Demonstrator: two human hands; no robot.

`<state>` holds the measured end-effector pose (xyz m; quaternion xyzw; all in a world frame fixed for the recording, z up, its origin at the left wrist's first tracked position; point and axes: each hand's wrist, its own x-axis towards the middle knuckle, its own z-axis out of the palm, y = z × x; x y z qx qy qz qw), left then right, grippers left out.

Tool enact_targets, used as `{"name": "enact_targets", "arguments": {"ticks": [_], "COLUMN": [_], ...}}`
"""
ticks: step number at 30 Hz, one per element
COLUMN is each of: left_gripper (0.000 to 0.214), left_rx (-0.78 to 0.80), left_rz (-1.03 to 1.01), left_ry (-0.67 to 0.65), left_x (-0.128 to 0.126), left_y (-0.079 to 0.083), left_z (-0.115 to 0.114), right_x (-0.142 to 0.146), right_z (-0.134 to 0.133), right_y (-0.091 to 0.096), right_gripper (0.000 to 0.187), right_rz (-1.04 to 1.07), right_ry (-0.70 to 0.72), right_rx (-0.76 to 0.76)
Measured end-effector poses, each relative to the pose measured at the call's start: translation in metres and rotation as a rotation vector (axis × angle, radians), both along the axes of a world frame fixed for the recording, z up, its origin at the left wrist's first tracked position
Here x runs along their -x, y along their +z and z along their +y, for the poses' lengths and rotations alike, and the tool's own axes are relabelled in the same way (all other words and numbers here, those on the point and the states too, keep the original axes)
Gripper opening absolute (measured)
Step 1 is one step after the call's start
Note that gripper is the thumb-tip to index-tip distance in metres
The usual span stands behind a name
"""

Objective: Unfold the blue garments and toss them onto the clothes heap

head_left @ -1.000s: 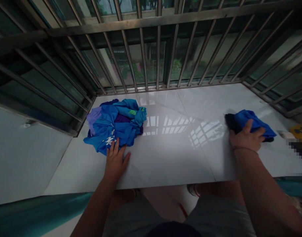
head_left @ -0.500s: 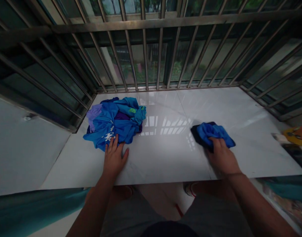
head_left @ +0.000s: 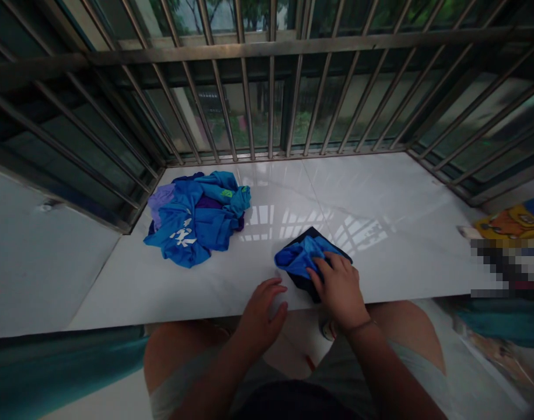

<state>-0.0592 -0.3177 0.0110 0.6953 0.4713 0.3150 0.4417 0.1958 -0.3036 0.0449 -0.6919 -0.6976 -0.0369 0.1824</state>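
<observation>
My right hand has its fingers curled on a bunched bright-blue cloth, which has a dark, nearly black layer under it. The bundle lies on the white tiled ledge near its front edge. Just left of it is my left hand, fingers apart and thumb out, holding nothing and not touching the cloth. A heap of crumpled clothes rests farther left: a blue shirt with a white print, teal fabric with green marks, and some purple pieces.
Metal window bars rise along the back and both sides of the ledge. At the right end lies a yellow item with a cartoon print, beside a blurred-out patch. Teal fabric hangs below the front left edge.
My right hand has brought the blue and dark cloth leftward along the ledge. My left hand has left the clothes heap and come right, toward that cloth.
</observation>
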Motion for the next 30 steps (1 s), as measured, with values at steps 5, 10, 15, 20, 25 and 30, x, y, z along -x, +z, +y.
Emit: {"name": "enact_targets", "arguments": {"ticks": [5, 10, 15, 20, 25, 30], "left_gripper": [0.071, 0.061, 0.042, 0.047, 0.031, 0.021], "left_rx": [0.660, 0.824, 0.731, 0.741, 0.727, 0.747], "left_rz": [-0.603, -0.732, -0.531, -0.431, -0.415, -0.535], "left_ry": [0.081, 0.334, 0.226, 0.059, 0.150, 0.386], "left_x": [-0.036, -0.020, 0.011, 0.023, 0.055, 0.082], "left_y": [0.006, 0.016, 0.029, 0.057, 0.093, 0.112], "left_z": [-0.009, -0.006, -0.029, -0.046, -0.043, -0.057], "right_x": [0.035, 0.080, 0.078, 0.058, 0.027, 0.011], "right_z": [-0.017, -0.065, -0.085, -0.078, -0.076, -0.080], "right_y": [0.015, 0.011, 0.012, 0.031, 0.054, 0.053], "right_gripper": [0.018, 0.007, 0.036, 0.049, 0.024, 0.039], "right_rz": [0.087, 0.197, 0.283, 0.509, 0.701, 0.775], "right_ry": [0.272, 0.569, 0.434, 0.259, 0.179, -0.065], "right_rx": [0.012, -0.040, -0.114, 0.043, 0.149, 0.039]}}
